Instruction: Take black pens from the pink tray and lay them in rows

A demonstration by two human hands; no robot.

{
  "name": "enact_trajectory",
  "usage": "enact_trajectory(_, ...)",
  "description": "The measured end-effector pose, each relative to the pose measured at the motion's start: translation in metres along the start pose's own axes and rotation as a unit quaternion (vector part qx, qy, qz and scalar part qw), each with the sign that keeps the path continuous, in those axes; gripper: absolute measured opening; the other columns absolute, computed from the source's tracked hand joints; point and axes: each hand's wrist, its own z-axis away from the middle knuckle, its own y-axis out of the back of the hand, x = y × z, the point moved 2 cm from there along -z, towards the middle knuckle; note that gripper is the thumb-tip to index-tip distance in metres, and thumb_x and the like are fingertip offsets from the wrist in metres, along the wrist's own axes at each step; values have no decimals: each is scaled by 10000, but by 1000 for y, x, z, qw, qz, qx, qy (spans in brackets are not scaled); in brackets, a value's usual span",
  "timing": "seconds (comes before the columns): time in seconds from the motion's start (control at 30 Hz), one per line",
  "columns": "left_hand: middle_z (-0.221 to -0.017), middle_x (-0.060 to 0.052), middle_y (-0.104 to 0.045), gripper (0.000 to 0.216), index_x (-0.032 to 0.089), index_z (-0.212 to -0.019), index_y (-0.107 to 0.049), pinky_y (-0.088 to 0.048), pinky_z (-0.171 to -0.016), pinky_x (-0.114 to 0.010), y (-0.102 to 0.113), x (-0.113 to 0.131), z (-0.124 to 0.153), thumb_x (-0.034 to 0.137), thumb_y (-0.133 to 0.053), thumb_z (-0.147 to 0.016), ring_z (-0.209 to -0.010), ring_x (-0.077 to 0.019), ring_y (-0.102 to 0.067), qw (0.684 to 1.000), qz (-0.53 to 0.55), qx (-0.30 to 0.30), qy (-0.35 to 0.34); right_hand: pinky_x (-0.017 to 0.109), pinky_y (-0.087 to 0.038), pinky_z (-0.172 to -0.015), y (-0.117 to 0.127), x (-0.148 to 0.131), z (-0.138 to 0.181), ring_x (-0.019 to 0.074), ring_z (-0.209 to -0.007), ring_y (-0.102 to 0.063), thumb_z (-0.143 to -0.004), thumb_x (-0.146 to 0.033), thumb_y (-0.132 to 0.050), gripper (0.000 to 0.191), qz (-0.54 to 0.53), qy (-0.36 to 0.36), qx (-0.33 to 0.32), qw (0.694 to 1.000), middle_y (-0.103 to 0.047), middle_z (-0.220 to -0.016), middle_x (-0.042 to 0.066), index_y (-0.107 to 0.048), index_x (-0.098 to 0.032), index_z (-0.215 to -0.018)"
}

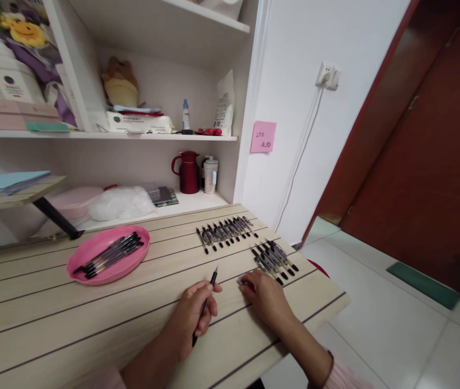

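Observation:
In my left hand (197, 313) is a slim black pen (203, 307), its tip pointing up and away from me, the fingers wrapped round its barrel. My right hand (263, 296) rests low over the table, fingers bent and together; what they hold, if anything, is hidden. Just beyond it lies a near group of black-and-clear pens (274, 260), set side by side at a slant. A longer row of similar pens (225, 233) lies farther back. To the left, a pink oval tray (143, 254) carries a bundle of dark pens (112, 254).
The striped wooden table (72, 329) ends at the right above a tiled floor. At its back stands a white shelf unit (153, 139) with a red jug (189, 173), a pale cup (210, 175) and a plastic bag (121, 203). A raised stand (47, 189) is at the left.

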Motion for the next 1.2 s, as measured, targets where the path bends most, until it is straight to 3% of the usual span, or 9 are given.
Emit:
enact_trajectory(0.13, -535, 60, -511, 243, 165, -901, -530, -91, -318, -171, -1, 1, 1, 368, -503, -769, -287, -5, -225, 1000, 5, 1, 0, 240, -342, -655, -3, -1, -2, 161, -765, -574, -775, -259, -550, 138, -8, -14, 9, 1000, -634, -806, 45, -641, -186, -850)
enact_trajectory(0.37, -534, 60, -506, 268, 163, -918, -525, -100, -320, -172, 1, 2, 1, 387, -504, -773, -291, -7, -221, 1000, 2, -1, -2, 238, -319, -628, -1, -8, 1, 145, -742, -570, -817, -177, -467, 167, 10, -37, 18, 999, -625, -791, 45, -617, -177, -743)
enact_trajectory(0.67, -532, 56, -517, 278, 159, -938, -534, -101, -307, -175, 0, 2, 1, 375, -500, -766, -279, -9, -221, 1000, 1, 2, -1, 250, -298, -593, 18, 47, 19, 152, -756, -583, -857, -272, -461, 165, 96, -144, 79, 982, -636, -872, 26, -617, -222, -831)
enact_trajectory(0.97, -528, 57, -530, 284, 163, -946, -534, -108, -307, -175, 2, 0, -2, 374, -513, -758, -272, -9, -228, 1000, 0, 1, 4, 260, -335, -595, 16, 46, 5, 172, -758, -600, -866, -283, -456, 181, 137, -135, 49, 980, -636, -877, 59, -609, -202, -812)
enact_trajectory(1.2, -526, 60, -529, 274, 168, -927, -547, -110, -302, -171, 2, 0, -2, 381, -537, -755, -272, -9, -236, 1000, 12, 6, 6, 275, -348, -585, 17, 49, 7, 188, -738, -589, -869, -282, -430, 189, 123, -126, 81, 981, -625, -868, 64, -593, -203, -816)
